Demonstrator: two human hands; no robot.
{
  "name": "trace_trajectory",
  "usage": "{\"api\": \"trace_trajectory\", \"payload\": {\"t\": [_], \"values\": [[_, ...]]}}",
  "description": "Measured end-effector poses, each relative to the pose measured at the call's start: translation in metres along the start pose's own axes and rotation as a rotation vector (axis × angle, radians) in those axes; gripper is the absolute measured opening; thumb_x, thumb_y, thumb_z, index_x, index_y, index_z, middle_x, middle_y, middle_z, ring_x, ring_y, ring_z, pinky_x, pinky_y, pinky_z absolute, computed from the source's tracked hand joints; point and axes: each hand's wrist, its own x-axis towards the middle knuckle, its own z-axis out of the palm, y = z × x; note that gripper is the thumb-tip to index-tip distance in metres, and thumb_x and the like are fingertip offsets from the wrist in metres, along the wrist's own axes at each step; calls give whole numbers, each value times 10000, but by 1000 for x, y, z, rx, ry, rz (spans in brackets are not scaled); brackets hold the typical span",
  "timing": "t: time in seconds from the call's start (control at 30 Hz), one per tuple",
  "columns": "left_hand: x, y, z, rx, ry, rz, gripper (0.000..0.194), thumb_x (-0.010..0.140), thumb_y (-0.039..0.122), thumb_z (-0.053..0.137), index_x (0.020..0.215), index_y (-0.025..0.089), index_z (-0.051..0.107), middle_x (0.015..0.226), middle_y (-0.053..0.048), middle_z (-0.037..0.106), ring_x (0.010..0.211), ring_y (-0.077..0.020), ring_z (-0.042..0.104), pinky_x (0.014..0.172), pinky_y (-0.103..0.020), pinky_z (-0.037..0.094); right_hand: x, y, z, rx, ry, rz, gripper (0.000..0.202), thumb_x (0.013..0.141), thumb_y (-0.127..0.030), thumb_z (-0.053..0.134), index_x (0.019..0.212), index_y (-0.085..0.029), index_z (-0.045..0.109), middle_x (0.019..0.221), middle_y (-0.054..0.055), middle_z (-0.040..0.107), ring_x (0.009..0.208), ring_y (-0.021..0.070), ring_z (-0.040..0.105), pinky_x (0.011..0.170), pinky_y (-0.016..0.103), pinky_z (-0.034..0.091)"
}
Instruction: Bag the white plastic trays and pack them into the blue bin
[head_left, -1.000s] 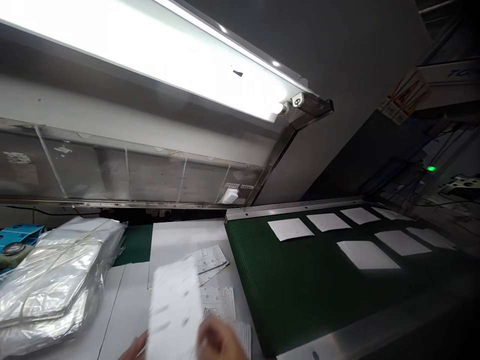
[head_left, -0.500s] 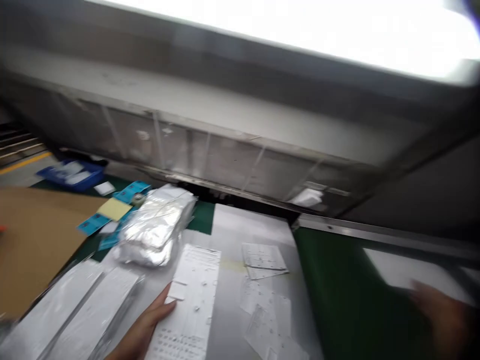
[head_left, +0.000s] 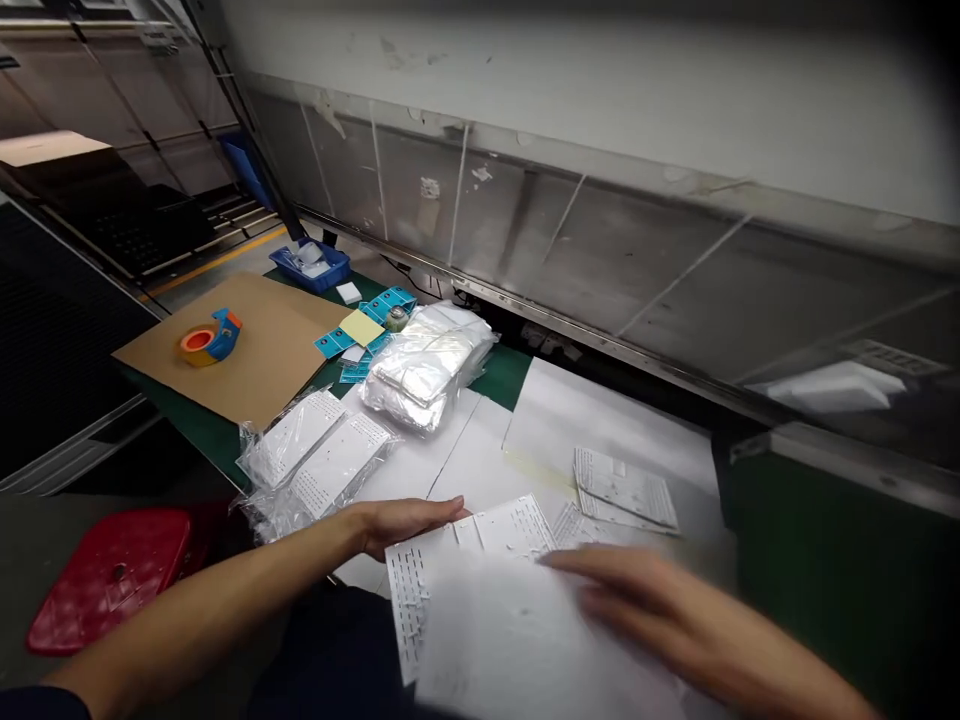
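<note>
1. The left forearm reaches in from the lower left, roughly level, with the left hand (head_left: 409, 524) turned toward the middle of the worktop (head_left: 506, 378), near its front edge.
2. The left hand is closed on the slotted white panel (head_left: 411, 600), gripping its far left edge, fingertips together along that rim.
3. The right forearm slants in from the lower right; the right hand (head_left: 645, 600) is blurred, its fingers stretched leftward.
4. Those fingers touch the upper right part of the plain white panel (head_left: 502, 630); the blur leaves me unable to tell whether they clamp it.
5. The plain panel lies between the hands, overlapping the slotted one, both at the worktop's front edge.
6. Beyond the right hand, small printed panels (head_left: 622, 485) lie toward the worktop's right end; bagged panels (head_left: 341, 465) lie by its front edge, left of the left hand.
</note>
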Motion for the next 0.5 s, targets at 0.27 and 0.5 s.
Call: {"api": "trace_trajectory", "payload": {"t": [0.27, 0.5], "values": [[-27, -10, 4, 178, -64, 9, 509, 751, 343, 669, 1224, 223, 525, 1105, -82, 623, 993, -258, 599, 832, -367, 468, 26, -64, 86, -385, -291, -425, 342, 806, -209, 500, 1116, -293, 618, 1056, 21, 656, 948, 209, 592, 830, 347, 450], [-23, -47, 5, -24, 200, 374, 525, 820, 350, 576, 1303, 205, 425, 1165, -127, 589, 1039, -283, 578, 889, -432, 439, -20, 3, 134, 294, 562, 204, 405, 783, -540, 524, 1044, -230, 544, 1094, 67, 607, 992, 262, 570, 836, 408, 479]]}}
